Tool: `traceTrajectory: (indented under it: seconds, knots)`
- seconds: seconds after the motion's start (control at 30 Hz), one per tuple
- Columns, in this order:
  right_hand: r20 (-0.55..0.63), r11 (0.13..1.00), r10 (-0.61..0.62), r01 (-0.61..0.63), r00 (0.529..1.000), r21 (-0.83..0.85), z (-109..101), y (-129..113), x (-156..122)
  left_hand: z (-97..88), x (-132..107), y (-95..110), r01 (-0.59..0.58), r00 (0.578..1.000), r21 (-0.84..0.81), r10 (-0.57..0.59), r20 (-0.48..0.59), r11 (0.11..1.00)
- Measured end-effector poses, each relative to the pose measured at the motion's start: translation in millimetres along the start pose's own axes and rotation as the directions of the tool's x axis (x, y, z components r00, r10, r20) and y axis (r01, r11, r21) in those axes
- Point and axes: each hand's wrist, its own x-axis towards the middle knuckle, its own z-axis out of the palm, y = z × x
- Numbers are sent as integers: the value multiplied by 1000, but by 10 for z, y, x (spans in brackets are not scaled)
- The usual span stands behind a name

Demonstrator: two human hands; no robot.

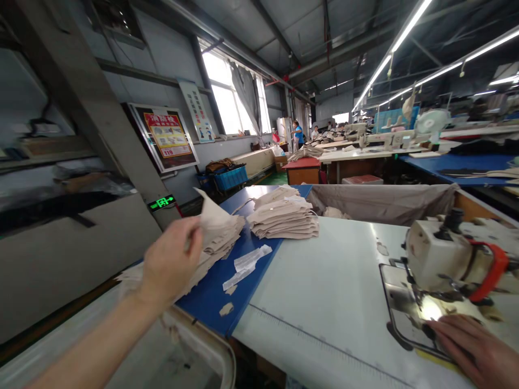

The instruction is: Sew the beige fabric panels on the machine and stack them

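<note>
Pinching the top beige piece off the nearer fabric stack on the blue board, your left hand grips it. Your right hand lies flat and empty by the sewing machine.

Both hands are bare here. The left hand comes with a long bare forearm, kinda blurry. The right hand shows just knuckles and fingers.
</note>
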Motion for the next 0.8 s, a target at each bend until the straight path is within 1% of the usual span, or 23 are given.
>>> traceTrajectory:
  seconds: [0.03,0.07,0.1,0.13,0.17,0.2,0.23,0.27,0.3,0.33,0.4,0.43,0.47,0.5,0.53,0.57,0.6,0.63,0.67,0.7,0.73,0.77,0.8]
  knots:
    - [13,1000,-27,27,1000,3,-47,-47,67,11,-142,252,-126,992,-70,128,14,990]
    - [26,1000,-12,12,1000,16,-88,-107,131,40,-310,521,-256,964,-151,264,39,955]
    - [54,999,25,-28,998,47,-124,-183,191,86,-496,800,-362,918,-244,390,76,900]
    - [104,992,78,-88,991,92,-159,-274,247,145,-691,1084,-439,853,-340,505,134,832]
    - [186,977,121,-150,975,151,-198,-380,298,212,-884,1363,-493,802,-422,586,120,761]
    - [254,953,173,-227,952,202,-242,-499,344,281,-1066,1627,-493,775,-486,618,132,721]
    - [340,920,208,-301,917,249,-290,-626,386,344,-1228,1867,-487,748,-541,647,146,686]
    - [426,883,217,-363,878,299,-339,-755,422,398,-1363,2075,-472,743,-575,652,148,668]
    - [506,836,220,-428,834,342,-383,-879,452,441,-1467,2248,-449,751,-601,644,148,662]
    - [547,785,236,-489,803,381,-415,-989,477,475,-1538,2384,-430,766,-619,628,134,657]
    - [564,670,285,-582,775,461,-435,-1146,503,532,-1597,2563,-404,808,-650,584,75,644]
    - [552,584,367,-647,749,490,-423,-1188,504,557,-1596,2621,-394,826,-664,561,46,635]
    - [562,455,450,-720,694,524,-399,-1207,499,577,-1585,2666,-388,839,-678,544,20,624]
    - [591,294,514,-775,622,560,-369,-1207,491,588,-1571,2705,-383,845,-692,535,6,612]
    - [634,115,552,-802,542,586,-335,-1193,482,590,-1557,2739,-376,846,-707,534,3,599]
    - [679,-52,566,-802,468,595,-298,-1170,475,582,-1546,2768,-365,842,-725,539,10,584]
    - [715,-186,566,-782,409,595,-262,-1143,471,568,-1538,2793,-353,832,-748,554,23,561]
    - [735,-273,567,-758,371,593,-225,-1116,469,553,-1533,2810,-344,815,-775,578,33,530]
    - [738,-314,575,-738,353,597,-190,-1090,470,544,-1529,2816,-335,794,-803,606,40,493]
    - [727,-317,588,-726,354,610,-156,-1067,470,547,-1525,2812,-326,774,-826,632,45,459]
    - [709,-299,601,-718,370,629,-124,-1048,469,566,-1518,2796,-319,758,-841,651,51,436]
    - [689,-271,607,-711,397,649,-96,-1032,465,603,-1509,2771,-313,744,-846,665,65,432]
    - [672,-239,606,-708,426,664,-71,-1018,459,653,-1495,2740,-310,729,-838,678,94,449]
